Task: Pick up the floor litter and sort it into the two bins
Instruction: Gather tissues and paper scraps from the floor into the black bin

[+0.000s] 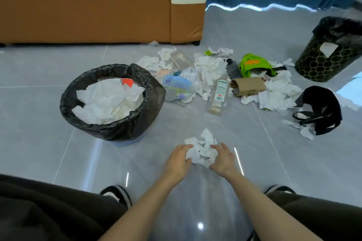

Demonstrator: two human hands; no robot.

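The left hand (179, 157) and right hand (222, 159) curl their fingers round a crumpled tissue wad (203, 148), which lies on the floor between them. The bag-lined bin (64, 101) stands beyond the left fingertips. The patterned bin (321, 64) stands well beyond the right ones.

Right edge cuts off the patterned bin (321, 64)

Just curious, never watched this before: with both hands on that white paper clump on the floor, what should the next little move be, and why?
Probably squeeze the crumpled tissues together and lift them toward the black-lined bin: the left hand and right hand grip the clump's sides, and that bin already holds similar white paper.
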